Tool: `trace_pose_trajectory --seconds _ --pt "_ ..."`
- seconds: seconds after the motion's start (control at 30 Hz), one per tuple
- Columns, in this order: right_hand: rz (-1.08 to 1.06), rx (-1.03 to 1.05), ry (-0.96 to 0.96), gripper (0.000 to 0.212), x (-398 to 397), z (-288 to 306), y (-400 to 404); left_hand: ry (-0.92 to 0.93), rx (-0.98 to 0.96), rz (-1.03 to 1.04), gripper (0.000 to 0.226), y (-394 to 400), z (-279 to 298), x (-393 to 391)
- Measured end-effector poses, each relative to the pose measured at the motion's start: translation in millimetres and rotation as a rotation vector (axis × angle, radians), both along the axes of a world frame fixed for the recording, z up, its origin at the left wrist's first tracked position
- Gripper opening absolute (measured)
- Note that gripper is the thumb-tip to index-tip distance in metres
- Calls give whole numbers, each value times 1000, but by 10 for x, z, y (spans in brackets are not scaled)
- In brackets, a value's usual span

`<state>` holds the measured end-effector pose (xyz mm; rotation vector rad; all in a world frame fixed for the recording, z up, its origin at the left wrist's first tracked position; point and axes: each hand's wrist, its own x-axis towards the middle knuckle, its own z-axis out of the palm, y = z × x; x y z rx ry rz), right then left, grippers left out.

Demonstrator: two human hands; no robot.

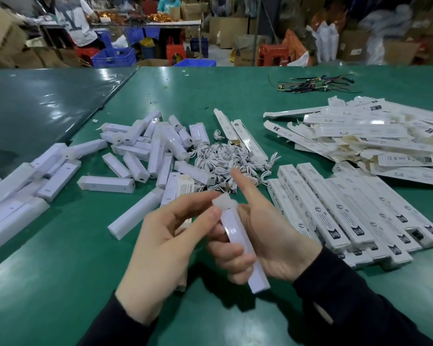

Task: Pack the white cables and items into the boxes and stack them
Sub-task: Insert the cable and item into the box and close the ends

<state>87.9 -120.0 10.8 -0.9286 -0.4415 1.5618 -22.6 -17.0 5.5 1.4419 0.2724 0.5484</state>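
Fingers of both my hands are curled on one white light bar (240, 245); the entries below run from largest to smallest.

1. Green table (235, 96). Carries all stock.
2. Flat printed boxes (360, 136), unfolded, in a loose heap at far right, well apart from my hands.
3. Packed boxes (348, 216), laid side by side in a stacked row just right of my right hand, long axes running from near-right to far-left.
4. Loose white light bars (145, 151), scattered ahead and to the left at mixed angles.
5. White cables (225, 161), a tangled pile straight ahead of my fingers, between the bars and the packed row.
6. Right hand (273, 245). Lower fingers wrapped round the held bar; index finger straight, pointing toward the cable pile.
7. Left hand (160, 250). Thumb and fingertips (210, 213) pinch the bar's far end, at its pale end cap (221, 202).
8. Held bar. Long axis runs from near-right, low, up to far-left, cap end away from me. A printed box seems to lie partly under my left hand; I cannot tell whether I hold it.

Judgement: the cables lie directly beyond the bar's cap end, and the right index is the nearer digit, so the right hand looks better placed to fetch one.
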Motion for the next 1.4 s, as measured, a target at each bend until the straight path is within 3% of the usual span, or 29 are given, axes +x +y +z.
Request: trace_pose_trajectory --seconds 0.1,0.23,0.37,0.47,0.6,0.7,0.83,0.9,0.97,1.07,1.23,1.4 --pt "92 1 -114 73 7 32 -25 -3 71 -40 24 91 60 -43" --pt "88 99 -292 32 87 74 -136 21 163 -68 22 229 84 -194" --pt "77 80 -664 20 72 48 -201 142 133 -184 25 344 94 -345" --pt "31 75 -958 9 1 -2 -231 222 169 -139 26 332 65 -394" --pt "-25 131 -1384 15 -94 -9 -408 288 377 -137 14 220 30 -478" --pt "6 121 -1586 25 -152 10 -576 276 498 -157 20 119 -2 -534" --pt "72 51 -1839 41 -223 63 -738 115 832 -109 25 -44 -41 -525" --pt "97 22 -1949 50 -260 95 -774 68 911 -121 22 -91 -49 -511" --pt "100 25 -2029 49 -270 143 -794 51 993 -132 18 -107 -55 -500" --pt "26 62 -2096 33 -307 177 -843 71 1095 -142 21 -115 -60 -513" --pt "-4 45 -2256 26 -341 133 -856 164 1145 -114 25 -144 -53 -529" --pt "-49 48 -2347 27 -363 61 -860 61 1488 43 26 -207 -6 -533"
